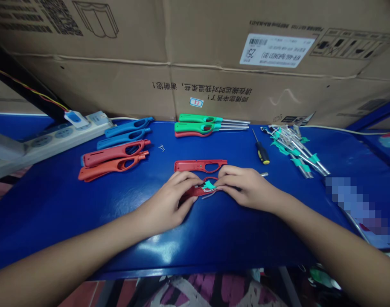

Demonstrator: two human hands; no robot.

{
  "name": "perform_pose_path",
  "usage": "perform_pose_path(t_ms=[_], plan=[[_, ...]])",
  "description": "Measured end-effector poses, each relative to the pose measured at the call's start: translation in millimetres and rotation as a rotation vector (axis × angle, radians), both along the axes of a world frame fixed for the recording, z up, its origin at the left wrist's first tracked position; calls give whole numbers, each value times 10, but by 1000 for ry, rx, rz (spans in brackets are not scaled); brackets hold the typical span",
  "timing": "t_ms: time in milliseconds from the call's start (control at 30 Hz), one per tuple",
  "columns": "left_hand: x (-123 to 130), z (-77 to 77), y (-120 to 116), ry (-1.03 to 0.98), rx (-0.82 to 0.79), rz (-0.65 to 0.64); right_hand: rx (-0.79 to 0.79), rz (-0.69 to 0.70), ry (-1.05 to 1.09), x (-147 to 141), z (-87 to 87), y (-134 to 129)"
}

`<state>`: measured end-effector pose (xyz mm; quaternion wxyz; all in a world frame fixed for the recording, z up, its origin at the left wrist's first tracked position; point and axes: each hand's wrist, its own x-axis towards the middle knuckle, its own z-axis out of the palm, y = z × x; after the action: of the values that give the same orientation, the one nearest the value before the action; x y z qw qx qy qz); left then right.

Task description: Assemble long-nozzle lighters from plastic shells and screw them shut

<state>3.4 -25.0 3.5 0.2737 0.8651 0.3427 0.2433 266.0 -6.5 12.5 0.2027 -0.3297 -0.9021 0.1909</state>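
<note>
Head view: just nearside of the loose red shell half (pixel 190 165), left hand (pixel 172 197) fingers clamped red casing (pixel 197 192); right hand's (pixel 246 185) pinched green-taped wired part (pixel 209 185). Wires likely needed tucking clear of edges.

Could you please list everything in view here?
Held shell: one, red, between hands
Teal part: one, teal, at that shell
Loose half-shell: one, red, beyond hands
Blue handles: at least two, blue, left
Other handles: two, red and orange, left
Tubed handles: two, mainly green, by box
Small bits: several, pale, left of centre
Screwdriver: one, black and yellow, right of centre
Metal tubes: several, silver with teal tabs, right
Pixelated item: one, bluish, right edge
Power strip: one, white, left
Plug: one, white and blue, on strip
Cardboard box: one, brown, behind
Labels: two, mostly white, on box
Table: one, blue, beneath
Left hand: one, bare, holding the shell
Right hand: one, bare, at the teal part
</note>
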Motion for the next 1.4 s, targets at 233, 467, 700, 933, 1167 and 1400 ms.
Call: perform_pose_path(t_ms=[233,467,700,933,1167,1400], plan=[[14,21,19,-26,-43,11,168,62,-24,10,-17,5],[11,5,5,-35,-52,7,137,51,-58,3,-14,-13],[24,25,2,-15,-47,-2,262,83,-213,0,57,-52],[28,31,-37,14,38,-15,133,4,-154,-24,70,-77],[35,53,-48,30,56,-11,-130,-122,-20,-55,70,-50],[36,54,-42,9,-2,72,-67,-42,-105,-86,59,-82]])
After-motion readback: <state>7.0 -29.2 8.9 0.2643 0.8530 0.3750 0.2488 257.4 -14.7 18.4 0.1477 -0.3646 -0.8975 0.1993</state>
